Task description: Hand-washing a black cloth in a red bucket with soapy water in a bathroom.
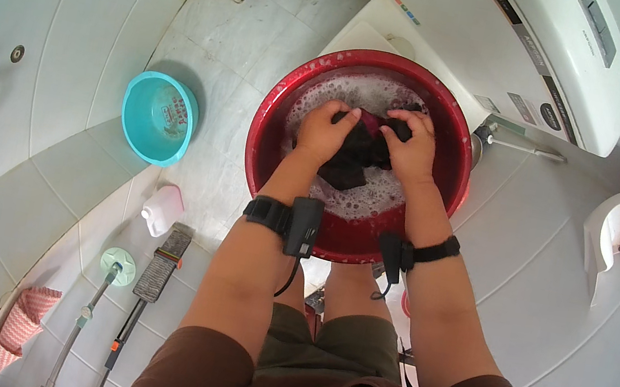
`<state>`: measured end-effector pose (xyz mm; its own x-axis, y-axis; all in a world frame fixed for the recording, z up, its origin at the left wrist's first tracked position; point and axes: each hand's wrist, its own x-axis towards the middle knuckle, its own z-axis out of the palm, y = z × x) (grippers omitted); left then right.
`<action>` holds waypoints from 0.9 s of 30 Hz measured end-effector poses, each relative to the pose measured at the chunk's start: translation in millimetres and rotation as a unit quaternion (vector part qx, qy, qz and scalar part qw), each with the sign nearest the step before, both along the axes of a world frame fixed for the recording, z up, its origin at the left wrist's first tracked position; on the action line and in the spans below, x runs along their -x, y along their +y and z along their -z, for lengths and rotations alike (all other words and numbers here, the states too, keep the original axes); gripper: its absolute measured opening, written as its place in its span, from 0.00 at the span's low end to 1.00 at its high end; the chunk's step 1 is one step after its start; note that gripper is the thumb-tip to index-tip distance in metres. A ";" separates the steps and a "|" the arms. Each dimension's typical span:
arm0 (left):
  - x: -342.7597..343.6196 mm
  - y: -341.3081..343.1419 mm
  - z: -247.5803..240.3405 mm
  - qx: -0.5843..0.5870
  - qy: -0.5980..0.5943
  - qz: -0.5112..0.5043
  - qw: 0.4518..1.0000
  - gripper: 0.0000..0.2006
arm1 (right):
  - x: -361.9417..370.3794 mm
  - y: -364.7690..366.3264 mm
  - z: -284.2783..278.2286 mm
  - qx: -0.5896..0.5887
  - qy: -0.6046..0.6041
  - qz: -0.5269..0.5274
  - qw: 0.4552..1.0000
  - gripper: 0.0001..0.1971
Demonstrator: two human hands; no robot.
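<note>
Red basin [262, 144]: suds [380, 197], dark cloth [345, 171]. Tiled floor [220, 66]: turquoise basin [140, 114].

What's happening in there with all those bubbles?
Someone's left hand and right hand are holding a dark cloth with a pink patch between the fingers. The cloth is in a big red basin, with white suds around it. A blue basin stands off to the left.

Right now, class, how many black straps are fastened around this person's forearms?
2. One black strap circles the left forearm, behind the left hand; the second black strap circles the right forearm, behind the right hand. None seems hidden.
</note>
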<state>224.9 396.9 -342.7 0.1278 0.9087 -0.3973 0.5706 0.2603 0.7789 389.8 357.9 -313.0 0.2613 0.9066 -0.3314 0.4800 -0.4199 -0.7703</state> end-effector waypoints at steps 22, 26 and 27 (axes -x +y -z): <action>-4.5 -63.7 -10.5 -0.217 0.215 0.102 0.947 0.30 | 31.2 -61.9 20.0 -0.068 -0.316 -0.130 0.937 0.24; -6.1 -72.8 15.1 -0.169 0.254 0.079 0.949 0.29 | 38.6 -64.4 44.9 0.035 -0.317 -0.159 0.934 0.28; -8.2 -72.2 15.9 -0.156 0.247 0.078 0.953 0.29 | 38.2 -63.7 46.7 0.038 -0.316 -0.161 0.934 0.28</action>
